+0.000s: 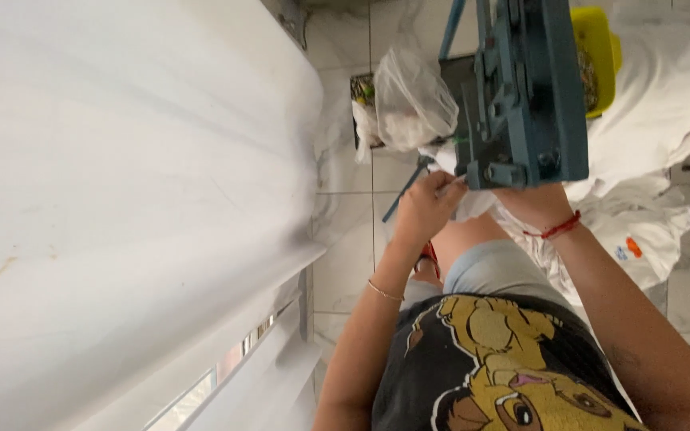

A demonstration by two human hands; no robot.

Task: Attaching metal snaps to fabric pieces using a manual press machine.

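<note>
A piece of white fabric is bunched and crumpled just under the lower end of a blue-grey metal press, touching its base. The fabric is thin and creased, pinched at its left side, with more white cloth spilling away beneath it over the tiled floor. The press is a heavy painted machine with bolts and a boxy frame, standing upright on the floor, its bolted end pressing against the fabric.
</note>
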